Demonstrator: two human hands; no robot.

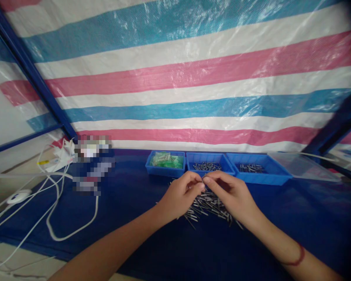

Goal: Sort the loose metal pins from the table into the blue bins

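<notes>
Both hands meet over the middle of the table, which is covered in dark blue cloth. The left hand and the right hand are pinched shut, thumb and forefinger tips touching each other just above a loose pile of pins. Whatever sits between the fingertips is too small to make out, though it may be one of those thin metal pins. The pile lies on the cloth directly beneath and partly behind the hands, spreading a little toward the person.

Behind the pile, three blue trays stand side by side along the far edge: the left tray holds green pieces, the middle tray and the right tray hold more metal pins. A clear plastic lid lies just right of them. White cables loop across the left side of the table. A red band circles the right wrist, and a striped tarp hangs behind
</notes>
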